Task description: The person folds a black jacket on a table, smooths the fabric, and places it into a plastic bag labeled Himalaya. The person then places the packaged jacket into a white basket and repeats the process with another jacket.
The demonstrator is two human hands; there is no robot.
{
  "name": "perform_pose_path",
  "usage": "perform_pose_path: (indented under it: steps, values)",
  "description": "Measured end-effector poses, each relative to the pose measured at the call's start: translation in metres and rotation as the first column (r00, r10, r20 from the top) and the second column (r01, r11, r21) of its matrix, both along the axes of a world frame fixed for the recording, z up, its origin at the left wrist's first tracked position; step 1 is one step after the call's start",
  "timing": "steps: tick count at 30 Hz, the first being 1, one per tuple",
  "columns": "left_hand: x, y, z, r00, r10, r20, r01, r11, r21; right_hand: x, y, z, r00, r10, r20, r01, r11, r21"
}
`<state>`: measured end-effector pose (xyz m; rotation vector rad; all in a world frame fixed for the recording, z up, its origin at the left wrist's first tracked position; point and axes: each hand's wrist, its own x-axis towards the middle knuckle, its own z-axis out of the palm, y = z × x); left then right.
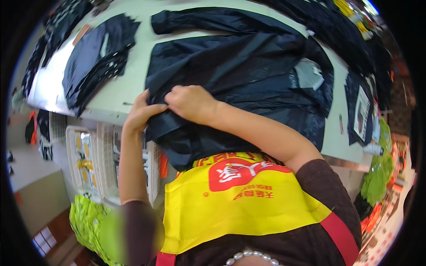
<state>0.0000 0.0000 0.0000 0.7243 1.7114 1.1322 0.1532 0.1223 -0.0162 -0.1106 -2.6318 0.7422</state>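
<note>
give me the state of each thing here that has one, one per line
large dark navy fabric garment: spread on the table, near edge bunched
left hand: pinching the garment edge
right hand: gripping the same edge
stack of dark cut fabric pieces: piled flat, untouched

The dark navy garment is thin woven cloth with a faint sheen, creased and soft where both hands pinch its edge. The table beneath has a smooth, matt pale top. The stack of cut pieces is the same dark fabric (duller in shade). The yellow apron looks like a slightly glossy, smooth non-woven material with red trim.
</note>
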Motion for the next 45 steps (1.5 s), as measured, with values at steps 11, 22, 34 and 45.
perform_pose_path:
  steps: [11,22,34,45]
  values:
    - [0.019,0.033,-0.007,0.998,-0.030,-0.057,0.033,0.999,0.041,0.030,0.061,-0.004,0.889,0.048,0.456,0.256,0.773,-0.580]
    - [-0.059,0.001,-0.087,0.885,0.061,-0.461,-0.141,0.980,-0.142,0.320,0.294,-0.033,0.389,-0.667,0.635,0.779,0.606,0.159]
    - [0.128,0.153,-0.019,0.610,-0.029,-0.792,0.208,0.970,0.125,0.294,0.241,-0.008,0.863,-0.320,0.391,0.315,0.946,0.079]
    - [0.166,0.281,-0.116,0.782,-0.496,-0.377,0.490,0.863,-0.122,0.306,0.348,-0.067,0.663,-0.287,0.691,0.644,0.690,-0.330]
